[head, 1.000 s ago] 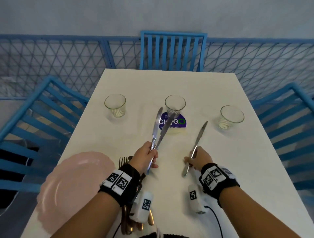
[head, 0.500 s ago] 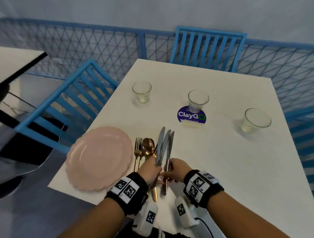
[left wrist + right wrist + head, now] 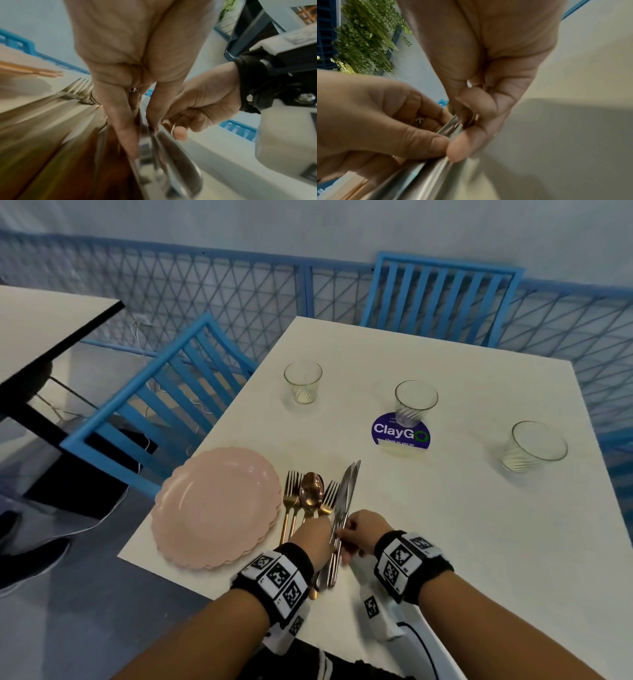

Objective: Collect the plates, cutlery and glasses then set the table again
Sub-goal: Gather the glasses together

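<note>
My left hand (image 3: 313, 537) and right hand (image 3: 363, 529) both pinch the knives (image 3: 345, 498). Forks (image 3: 291, 501) and spoon (image 3: 311, 491) lie just right of the plates (image 3: 212, 505).

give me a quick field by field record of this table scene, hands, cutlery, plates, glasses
left hand: grips the silver knives by their handles
right hand: pinches the same knife bundle from the right
gold cutlery: forks and a spoon, lying between the plates and the knives
pink plates: stacked at the table's near left corner
glasses: three, upright, apart across the far half
ClayGo sticker: on the table, under the middle glass
</note>
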The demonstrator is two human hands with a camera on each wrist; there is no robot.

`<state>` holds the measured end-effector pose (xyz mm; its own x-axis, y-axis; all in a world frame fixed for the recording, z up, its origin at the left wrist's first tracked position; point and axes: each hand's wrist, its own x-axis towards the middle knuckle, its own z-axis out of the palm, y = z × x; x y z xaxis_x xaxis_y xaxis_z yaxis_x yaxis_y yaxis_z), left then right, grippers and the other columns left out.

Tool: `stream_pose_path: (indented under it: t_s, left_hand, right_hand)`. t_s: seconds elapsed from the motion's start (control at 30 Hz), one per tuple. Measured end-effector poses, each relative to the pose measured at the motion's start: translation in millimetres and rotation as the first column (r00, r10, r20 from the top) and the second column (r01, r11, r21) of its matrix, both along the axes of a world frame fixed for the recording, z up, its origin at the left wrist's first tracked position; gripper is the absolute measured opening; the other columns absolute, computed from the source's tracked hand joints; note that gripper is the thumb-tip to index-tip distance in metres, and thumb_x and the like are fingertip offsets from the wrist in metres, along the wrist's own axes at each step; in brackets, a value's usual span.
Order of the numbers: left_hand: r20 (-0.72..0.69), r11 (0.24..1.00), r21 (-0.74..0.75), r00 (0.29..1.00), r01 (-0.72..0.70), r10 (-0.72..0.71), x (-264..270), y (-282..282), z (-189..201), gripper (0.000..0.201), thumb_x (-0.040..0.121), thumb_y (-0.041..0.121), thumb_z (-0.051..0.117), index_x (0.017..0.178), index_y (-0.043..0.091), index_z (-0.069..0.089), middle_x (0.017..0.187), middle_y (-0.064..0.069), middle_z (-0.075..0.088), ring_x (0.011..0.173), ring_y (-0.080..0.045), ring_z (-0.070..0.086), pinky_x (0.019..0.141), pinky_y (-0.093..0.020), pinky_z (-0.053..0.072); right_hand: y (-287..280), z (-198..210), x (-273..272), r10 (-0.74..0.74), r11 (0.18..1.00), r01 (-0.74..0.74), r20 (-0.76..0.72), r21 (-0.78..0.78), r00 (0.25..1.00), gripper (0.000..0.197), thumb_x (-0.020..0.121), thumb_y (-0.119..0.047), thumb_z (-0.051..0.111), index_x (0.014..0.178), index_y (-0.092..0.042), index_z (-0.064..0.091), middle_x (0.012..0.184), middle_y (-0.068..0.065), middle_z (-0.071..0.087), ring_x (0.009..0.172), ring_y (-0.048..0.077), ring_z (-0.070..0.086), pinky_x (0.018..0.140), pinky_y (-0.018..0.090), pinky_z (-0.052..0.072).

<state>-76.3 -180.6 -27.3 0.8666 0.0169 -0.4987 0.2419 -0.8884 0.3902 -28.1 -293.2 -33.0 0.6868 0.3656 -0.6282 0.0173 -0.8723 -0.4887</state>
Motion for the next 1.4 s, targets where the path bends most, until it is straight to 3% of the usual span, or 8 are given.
stream_pose_path:
  t_s: [0.4,0.57,0.7,0.8,0.9,0.97,1.13,1.4]
  left_hand:
    - [0.013,0.961,0.140,0.970,0.238,-0.242,30,12,22,0.024,0.094,0.007,0.047,0.116,0.002,0.057,0.118,-0.014,0.062,0.110,-0.027,0.060,0.095,-0.030,0.046]
    - [0.129,0.965,-0.250,0.986,-0.072,0.107,75,31,47,0.035,0.090,0.014,0.057,0.124,0.009,0.048,0.112,-0.009,0.061,0.096,-0.022,0.062,0.083,-0.030,0.054]
    - [-0.033,0.557,-0.710,0.811,-0.431,0.584,141,55,66,0.066,0.086,0.001,0.062,0.141,0.005,0.024,0.125,-0.014,0.046,0.103,-0.025,0.054,0.066,-0.031,0.059]
    - [-0.161,0.303,-0.791,0.658,-0.532,0.735,193,70,71,0.077,0.083,-0.006,0.062,0.141,0.004,0.013,0.141,-0.016,0.033,0.122,-0.029,0.046,0.080,-0.039,0.054]
    - [-0.107,0.369,-0.673,0.579,-0.640,0.808,233,82,58,0.087,0.074,0.006,0.075,0.139,0.002,0.017,0.144,-0.016,0.028,0.131,-0.031,0.038,0.094,-0.039,0.050]
    - [-0.042,0.452,-0.546,0.562,-0.705,0.826,248,86,48,0.092,0.070,0.013,0.080,0.138,0.001,0.019,0.146,-0.016,0.027,0.134,-0.031,0.035,0.103,-0.037,0.044]
    - [0.009,0.545,-0.398,0.591,-0.738,0.807,262,89,23,0.105,0.071,0.021,0.080,0.145,-0.001,0.010,0.151,-0.016,0.020,0.141,-0.026,0.023,0.108,-0.032,0.031]
    - [0.161,0.488,-0.728,0.572,-0.482,0.804,275,96,-15,0.093,0.065,0.005,0.083,0.141,0.012,0.029,0.136,-0.002,0.044,0.128,-0.019,0.042,0.095,-0.014,0.034]
  right_hand:
    - [2,2,15,0.020,0.995,-0.024,-0.042,-0.100,0.999,0.042,0.094,-0.033,0.049,0.056,-0.015,0.051,0.075,0.007,0.069,0.048,0.009,0.047,0.070,0.024,0.048]
    - [-9,14,43,-0.180,0.981,0.167,0.130,0.102,0.975,0.032,0.094,-0.029,0.050,0.063,-0.020,0.051,0.056,-0.010,0.054,0.046,0.003,0.046,0.052,0.013,0.038]
    - [-18,22,81,-0.614,0.739,0.468,0.198,0.484,0.764,0.004,0.091,-0.014,0.054,0.089,-0.014,0.056,0.079,-0.001,0.060,0.057,0.007,0.052,0.056,0.015,0.042]
    - [-23,27,114,-0.794,0.571,0.555,0.235,0.605,0.561,0.017,0.090,-0.009,0.054,0.106,-0.007,0.057,0.093,0.003,0.059,0.066,0.017,0.054,0.066,0.020,0.044]
    - [-30,20,141,-0.896,0.437,0.648,0.240,0.624,0.373,0.040,0.083,-0.005,0.062,0.121,-0.002,0.048,0.120,0.011,0.048,0.074,0.017,0.053,0.066,0.006,0.042]
    - [-35,12,155,-0.925,0.378,0.720,0.206,0.582,0.319,0.058,0.079,-0.009,0.069,0.129,-0.005,0.040,0.133,0.015,0.036,0.090,0.024,0.057,0.082,0.019,0.046]
    - [-43,-12,180,-0.923,0.382,0.759,0.173,0.527,0.344,0.084,0.070,-0.018,0.079,0.139,-0.011,0.031,0.142,0.013,0.029,0.122,0.028,0.049,0.100,0.032,0.043]
    - [-44,-26,196,-0.925,0.344,0.676,0.112,0.652,0.363,0.090,0.067,-0.014,0.081,0.141,-0.017,0.029,0.139,0.003,0.046,0.124,0.019,0.049,0.104,0.032,0.042]
